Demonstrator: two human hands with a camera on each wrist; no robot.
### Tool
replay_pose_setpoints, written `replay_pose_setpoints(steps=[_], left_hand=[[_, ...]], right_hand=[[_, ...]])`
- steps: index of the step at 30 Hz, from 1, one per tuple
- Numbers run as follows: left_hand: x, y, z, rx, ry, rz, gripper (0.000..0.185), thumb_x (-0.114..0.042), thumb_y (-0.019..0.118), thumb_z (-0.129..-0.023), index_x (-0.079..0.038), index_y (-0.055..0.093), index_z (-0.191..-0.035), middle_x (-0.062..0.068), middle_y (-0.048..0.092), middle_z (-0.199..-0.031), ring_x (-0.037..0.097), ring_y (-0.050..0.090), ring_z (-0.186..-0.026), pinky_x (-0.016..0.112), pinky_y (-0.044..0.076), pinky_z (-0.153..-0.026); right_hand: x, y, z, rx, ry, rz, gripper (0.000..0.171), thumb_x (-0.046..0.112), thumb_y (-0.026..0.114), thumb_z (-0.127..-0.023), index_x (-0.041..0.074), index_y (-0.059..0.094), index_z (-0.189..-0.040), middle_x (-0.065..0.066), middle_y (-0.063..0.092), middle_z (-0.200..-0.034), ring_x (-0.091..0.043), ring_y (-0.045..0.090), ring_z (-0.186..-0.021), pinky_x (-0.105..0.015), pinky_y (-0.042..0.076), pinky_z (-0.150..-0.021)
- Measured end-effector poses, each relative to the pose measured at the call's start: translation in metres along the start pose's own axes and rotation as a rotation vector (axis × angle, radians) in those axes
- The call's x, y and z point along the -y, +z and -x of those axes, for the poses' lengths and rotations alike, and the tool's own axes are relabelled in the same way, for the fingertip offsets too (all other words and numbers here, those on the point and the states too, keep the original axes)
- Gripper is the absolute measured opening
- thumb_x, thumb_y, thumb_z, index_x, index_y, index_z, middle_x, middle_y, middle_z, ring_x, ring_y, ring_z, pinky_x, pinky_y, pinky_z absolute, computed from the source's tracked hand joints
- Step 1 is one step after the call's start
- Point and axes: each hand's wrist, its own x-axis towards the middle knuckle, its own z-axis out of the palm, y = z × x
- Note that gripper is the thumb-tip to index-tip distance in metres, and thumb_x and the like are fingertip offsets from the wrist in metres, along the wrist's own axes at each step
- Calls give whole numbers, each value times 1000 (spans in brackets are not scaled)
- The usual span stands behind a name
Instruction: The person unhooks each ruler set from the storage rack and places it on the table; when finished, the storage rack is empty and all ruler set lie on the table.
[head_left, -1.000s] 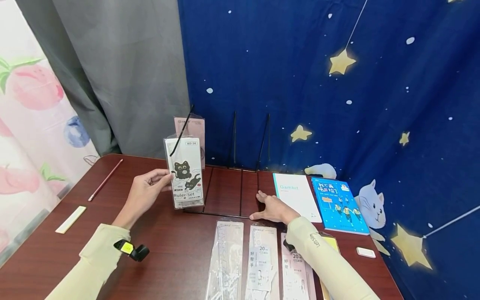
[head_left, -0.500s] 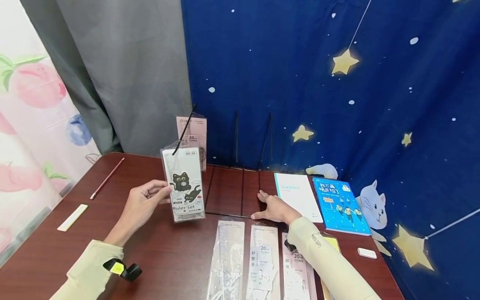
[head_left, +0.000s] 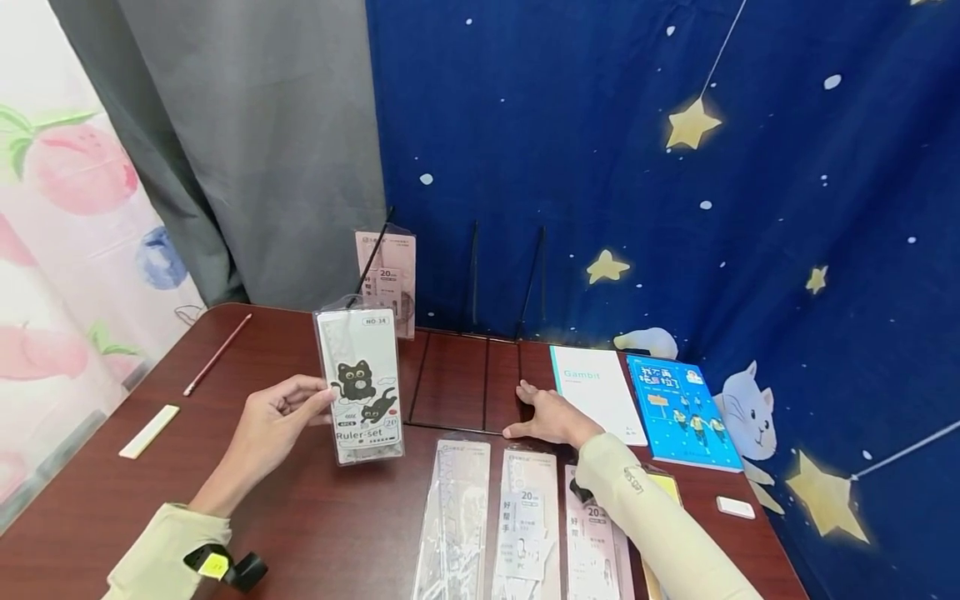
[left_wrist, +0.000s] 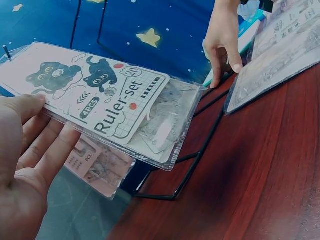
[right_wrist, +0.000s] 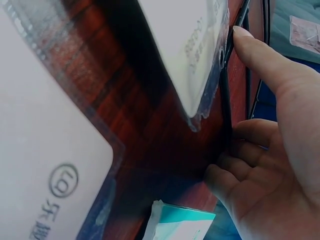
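My left hand point(head_left: 281, 421) pinches the left edge of a clear-sleeved ruler set point(head_left: 360, 392) with black cats on its white card. The thumb lies on the front, the fingers behind. A black prong point(left_wrist: 7, 52) shows by its top end; whether it passes through the hole I cannot tell. Behind, a pink ruler pack point(head_left: 387, 275) hangs on the same prong of the black wire rack point(head_left: 485, 392). My right hand point(head_left: 551, 415) grips the rack's front right corner, thumb on the front bar and bent fingers along the side bar.
Several packs, including a clear ruler pack point(head_left: 453, 517), lie in a row in front of the rack. Right of it are a white book point(head_left: 596, 400), a blue book point(head_left: 682, 417) and an eraser point(head_left: 735, 507). A pencil point(head_left: 217, 354) and pale strip point(head_left: 148, 432) lie left.
My left hand has drawn the ruler set down and forward along the prong, towards me, uncovering more of the pink pack behind. The right hand stays on the rack.
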Motion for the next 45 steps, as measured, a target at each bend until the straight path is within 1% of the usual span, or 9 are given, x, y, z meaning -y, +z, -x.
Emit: replay_pose_setpoints(steps=[8, 13, 23, 27, 31, 35, 39, 42, 45], left_hand=[[-5, 0, 9, 2, 10, -2, 16, -5, 68, -99, 9, 70, -108, -12, 79, -88, 12, 79, -73, 23, 62, -73], [-8, 0, 14, 5, -20, -17, 16, -8, 69, -100, 6, 70, -107, -13, 79, -87, 13, 79, -73, 24, 62, -73], [-3, -1, 30, 65, -39, 4, 15, -4, 67, -100, 9, 69, -107, -9, 79, -89, 12, 78, -74, 31, 63, -70], [8, 4, 45, 95, -104, 14, 18, -6, 66, -101, 10, 69, -110, -6, 79, -91, 11, 78, -79, 35, 64, -71], [18, 11, 60, 141, -236, 58, 25, -11, 66, -102, 11, 68, -114, 3, 80, -96, 11, 78, -84, 36, 64, -73], [25, 14, 69, 243, -354, 129, 32, -16, 64, -104, 13, 64, -119, 6, 79, -101, 12, 78, -90, 36, 64, -78], [31, 15, 74, 325, -420, 166, 36, -18, 63, -104, 14, 62, -122, 13, 77, -108, 16, 78, -93, 36, 64, -81], [35, 16, 77, 344, -450, 125, 36, -19, 65, -103, 12, 64, -120, 17, 76, -108, 16, 78, -91, 33, 64, -80], [37, 17, 79, 358, -462, 37, 32, -20, 67, -101, 9, 68, -114, 16, 76, -98, 16, 77, -83, 30, 64, -75]], right_hand=[[-1, -1, -1, 2, 9, -6, 95, 54, 80, -87, 12, 37, -161, -8, 24, -172, -39, 21, -160, -57, 26, -126], [-2, 0, -2, 6, 7, 4, 95, 54, 79, -87, 12, 36, -161, -6, 23, -173, -40, 20, -160, -57, 26, -127], [-1, 0, -1, 1, 9, 13, 94, 54, 79, -87, 11, 38, -160, -8, 25, -172, -39, 22, -159, -56, 24, -127], [-1, 0, -2, -7, 2, 3, 95, 53, 80, -87, 10, 38, -160, -9, 26, -171, -38, 23, -159, -54, 22, -129], [0, 0, -2, -10, 6, 1, 96, 52, 81, -87, 9, 37, -161, -10, 27, -171, -37, 24, -159, -51, 20, -130], [0, -1, -1, -13, 15, 0, 96, 53, 81, -86, 11, 39, -161, -8, 27, -171, -39, 23, -159, -54, 23, -128], [0, -2, -1, -13, 20, 9, 95, 54, 81, -85, 12, 40, -160, -7, 28, -171, -42, 23, -159, -57, 25, -127], [0, -2, -1, -12, 21, 9, 95, 54, 81, -85, 12, 40, -160, -7, 28, -171, -41, 23, -159, -57, 25, -127], [1, -2, -1, -11, 24, 9, 95, 54, 81, -85, 12, 40, -160, -7, 28, -171, -41, 23, -159, -57, 26, -126]])
